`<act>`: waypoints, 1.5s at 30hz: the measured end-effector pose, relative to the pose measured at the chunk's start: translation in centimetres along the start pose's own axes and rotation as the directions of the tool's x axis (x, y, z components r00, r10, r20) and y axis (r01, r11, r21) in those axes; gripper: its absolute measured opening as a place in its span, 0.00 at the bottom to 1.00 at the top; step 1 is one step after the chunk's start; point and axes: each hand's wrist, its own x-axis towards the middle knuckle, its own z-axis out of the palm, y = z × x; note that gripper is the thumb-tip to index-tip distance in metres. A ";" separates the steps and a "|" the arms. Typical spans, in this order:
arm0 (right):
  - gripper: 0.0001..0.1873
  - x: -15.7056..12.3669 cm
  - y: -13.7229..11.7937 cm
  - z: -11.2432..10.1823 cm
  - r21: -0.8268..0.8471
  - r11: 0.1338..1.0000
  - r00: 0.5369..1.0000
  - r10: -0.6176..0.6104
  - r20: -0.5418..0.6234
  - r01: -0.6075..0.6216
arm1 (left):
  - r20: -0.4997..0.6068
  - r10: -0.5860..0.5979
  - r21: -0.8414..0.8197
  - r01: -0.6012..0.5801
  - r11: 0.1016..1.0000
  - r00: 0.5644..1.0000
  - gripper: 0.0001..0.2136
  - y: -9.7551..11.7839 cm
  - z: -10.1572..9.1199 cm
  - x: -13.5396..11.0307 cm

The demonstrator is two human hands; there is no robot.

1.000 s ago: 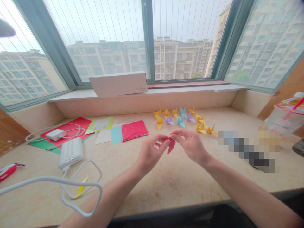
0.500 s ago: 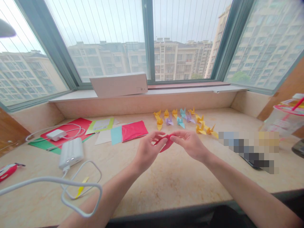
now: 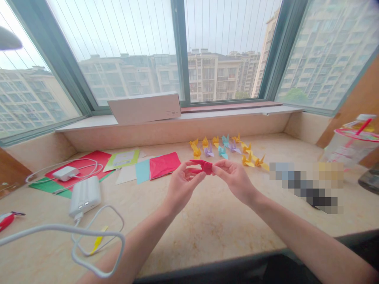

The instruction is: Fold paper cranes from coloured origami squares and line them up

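The left hand [image 3: 180, 185] and the right hand [image 3: 235, 179] are bare, with slim fingers; the nails are too small to make out. The left forearm [image 3: 142, 240] and the right forearm [image 3: 296, 232] are uncovered along all their visible length, down to the lower edge of the view. Under the arms, past the front edge of the counter [image 3: 207, 228], lies a strip of dark, nearly black cloth [image 3: 266, 272] worn by the person; which garment it is cannot be told.

Single head-worn view, forward and down, close over counter [image 3: 207, 228], facing window [image 3: 124, 51]
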 end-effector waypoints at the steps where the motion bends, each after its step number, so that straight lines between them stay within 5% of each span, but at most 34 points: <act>1: 0.17 0.0 0.0 0.0 -0.008 1.000 1.000 0.005 0.015 -0.004 | -0.009 -0.003 -0.014 0.003 1.000 1.000 0.17 0.0 0.0 0.0; 11: 0.18 0.1 -0.4 -0.3 -0.051 0.997 0.988 0.071 0.140 -0.064 | 0.012 -0.014 0.021 0.013 1.000 1.000 0.15 0.5 -0.3 0.1; 20: 0.19 0.2 0.3 0.2 0.052 0.997 0.997 0.050 0.060 -0.053 | 0.020 -0.009 -0.002 0.009 1.000 1.000 0.16 0.0 0.1 -0.3; 25: 0.20 0.1 0.8 0.3 0.060 0.995 0.991 0.075 0.111 -0.082 | 0.119 0.072 0.022 -0.075 0.997 0.990 0.12 -0.3 0.8 -0.8; 35: 0.24 -0.4 0.7 0.7 -0.037 0.998 0.964 0.053 0.261 -0.045 | 0.112 0.216 0.173 -0.233 0.957 0.970 0.17 -1.4 0.6 -1.0; 42: 0.24 -0.4 1.3 0.8 -0.176 0.982 0.994 -0.084 -0.062 0.072 | 0.109 0.209 0.297 -0.233 0.926 0.972 0.16 -1.6 0.5 -0.9; 45: 0.17 -0.6 1.1 0.8 -0.106 0.987 0.989 -0.132 -0.062 0.125 | 0.107 0.214 0.371 -0.238 0.897 0.971 0.13 -1.4 0.5 -0.9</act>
